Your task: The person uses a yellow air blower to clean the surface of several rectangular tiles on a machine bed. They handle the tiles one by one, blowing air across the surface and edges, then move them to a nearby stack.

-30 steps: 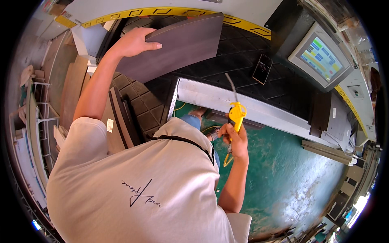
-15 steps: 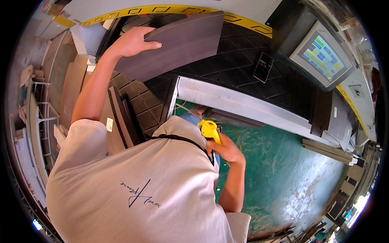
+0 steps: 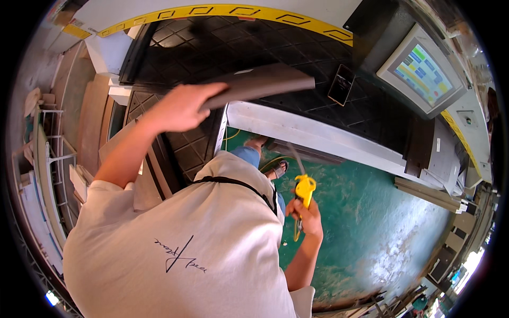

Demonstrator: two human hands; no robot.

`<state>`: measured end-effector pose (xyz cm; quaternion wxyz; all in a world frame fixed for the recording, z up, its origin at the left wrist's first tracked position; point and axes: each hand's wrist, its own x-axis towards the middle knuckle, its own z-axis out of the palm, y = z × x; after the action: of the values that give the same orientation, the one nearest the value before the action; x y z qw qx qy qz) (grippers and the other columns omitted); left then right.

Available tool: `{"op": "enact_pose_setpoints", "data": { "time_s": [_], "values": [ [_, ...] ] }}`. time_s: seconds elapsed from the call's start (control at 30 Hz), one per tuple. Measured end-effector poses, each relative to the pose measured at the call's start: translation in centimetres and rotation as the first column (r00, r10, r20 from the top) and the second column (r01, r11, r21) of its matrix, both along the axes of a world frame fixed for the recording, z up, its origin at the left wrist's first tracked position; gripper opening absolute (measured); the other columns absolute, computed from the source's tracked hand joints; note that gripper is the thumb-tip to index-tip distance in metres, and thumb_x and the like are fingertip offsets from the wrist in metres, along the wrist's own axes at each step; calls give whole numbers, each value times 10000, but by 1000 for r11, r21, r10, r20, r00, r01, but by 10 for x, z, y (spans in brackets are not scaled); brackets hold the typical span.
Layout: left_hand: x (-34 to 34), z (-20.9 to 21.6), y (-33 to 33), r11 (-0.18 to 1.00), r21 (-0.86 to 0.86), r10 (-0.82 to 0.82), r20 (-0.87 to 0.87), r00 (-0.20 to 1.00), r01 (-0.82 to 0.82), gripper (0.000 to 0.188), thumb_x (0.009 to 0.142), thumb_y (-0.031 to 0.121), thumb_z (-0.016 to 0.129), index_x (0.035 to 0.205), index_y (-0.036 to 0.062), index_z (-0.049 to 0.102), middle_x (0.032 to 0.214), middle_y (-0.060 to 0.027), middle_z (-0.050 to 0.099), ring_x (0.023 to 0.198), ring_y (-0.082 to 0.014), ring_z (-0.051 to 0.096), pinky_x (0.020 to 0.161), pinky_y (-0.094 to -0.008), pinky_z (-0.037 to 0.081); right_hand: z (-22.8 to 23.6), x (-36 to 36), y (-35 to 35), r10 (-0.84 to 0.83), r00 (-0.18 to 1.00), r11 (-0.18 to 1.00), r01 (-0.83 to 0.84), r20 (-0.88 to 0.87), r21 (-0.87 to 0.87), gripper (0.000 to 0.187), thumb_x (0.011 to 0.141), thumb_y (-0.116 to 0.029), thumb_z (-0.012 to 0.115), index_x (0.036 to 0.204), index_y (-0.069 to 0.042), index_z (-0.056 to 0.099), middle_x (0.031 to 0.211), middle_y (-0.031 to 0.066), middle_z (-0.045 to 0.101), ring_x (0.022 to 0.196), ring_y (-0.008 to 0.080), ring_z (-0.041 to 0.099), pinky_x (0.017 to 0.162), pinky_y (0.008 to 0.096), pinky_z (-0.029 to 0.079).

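My left hand (image 3: 183, 108) is closed on the left end of a dark brown board (image 3: 265, 85), which hangs tilted over the black work surface. One long edge of the board faces me, and my fingers are slightly blurred. Lower down, at my right side, my right hand (image 3: 308, 216) grips a yellow air blow gun (image 3: 305, 186). Its thin nozzle points away from me, over the green floor, and a yellow hose (image 3: 297, 230) shows below the hand.
A pale metal rail (image 3: 318, 130) borders the near side of the black padded surface (image 3: 222, 47). On that surface lies a phone (image 3: 342, 85), left of a screen panel (image 3: 421, 71). Boards lean at my left (image 3: 154, 175); more boards (image 3: 427, 195) are stacked at right.
The board has come nearer and swung from showing its broad face to showing mostly its edge. My right hand has moved right and closer to me with the air blow gun.
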<state>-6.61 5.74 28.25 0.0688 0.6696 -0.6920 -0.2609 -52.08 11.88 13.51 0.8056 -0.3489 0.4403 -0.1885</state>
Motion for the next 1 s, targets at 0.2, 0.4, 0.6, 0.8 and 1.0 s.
{"op": "enact_pose_setpoints", "data": {
  "time_s": [0.2, 0.4, 0.6, 0.8, 1.0],
  "values": [
    [-58, -137, 40, 981, -189, -20, 159, 987, 50, 826, 723, -81, 684, 1504, 134, 521, 1617, -142, 406, 1529, -422, 323, 1237, -637, 272, 0, -26, 26, -143, 986, 985, 150, -81, 88, 397, 1033, -221, 620, 1355, 6, 570, 851, 65, 683, 631, 90, 504, 565, 235, 370],
    [-65, -211, 37, 958, -283, 26, 272, 962, 54, 886, 711, -60, 718, 1539, 159, 489, 1620, -130, 366, 1541, -420, 267, 1245, -651, 225, 2, -29, 17, 288, 929, 957, -285, -235, 46, 276, 1056, -123, 576, 1316, -34, 605, 802, 17, 664, 620, 46, 465, 567, 227, 375],
    [-56, -219, 27, 966, -257, 56, 254, 966, 11, 944, 699, 3, 793, 1564, 145, 443, 1646, -136, 330, 1551, -396, 258, 1254, -641, 201, 1, -9, -7, 69, 933, 989, -111, -354, -101, 320, 1054, -156, 584, 1338, -9, 570, 814, 45, 701, 598, 61, 476, 543, 221, 374],
    [-56, -216, 24, 969, -231, 118, 124, 985, -87, 868, 757, 138, 841, 1542, 108, 472, 1692, -132, 274, 1574, -366, 232, 1245, -653, 204, -7, 63, -49, -135, 991, 989, 136, -16, 56, 306, 1047, -80, 583, 1344, -14, 555, 1150, 96, 710, 990, 164, 686, 706, 307, 605],
    [-79, -187, 38, 988, 141, 2, -426, 905, 65, 706, 815, 113, 806, 1468, 44, 546, 1520, -188, 526, 1445, -415, 469, 1209, -515, 373, -4, 164, -90, -138, 981, 981, 155, 135, -121, 387, 1055, -64, 580, 1433, -26, 509, 1241, 74, 643, 1079, 158, 645, 915, 321, 589]
  ]
}}
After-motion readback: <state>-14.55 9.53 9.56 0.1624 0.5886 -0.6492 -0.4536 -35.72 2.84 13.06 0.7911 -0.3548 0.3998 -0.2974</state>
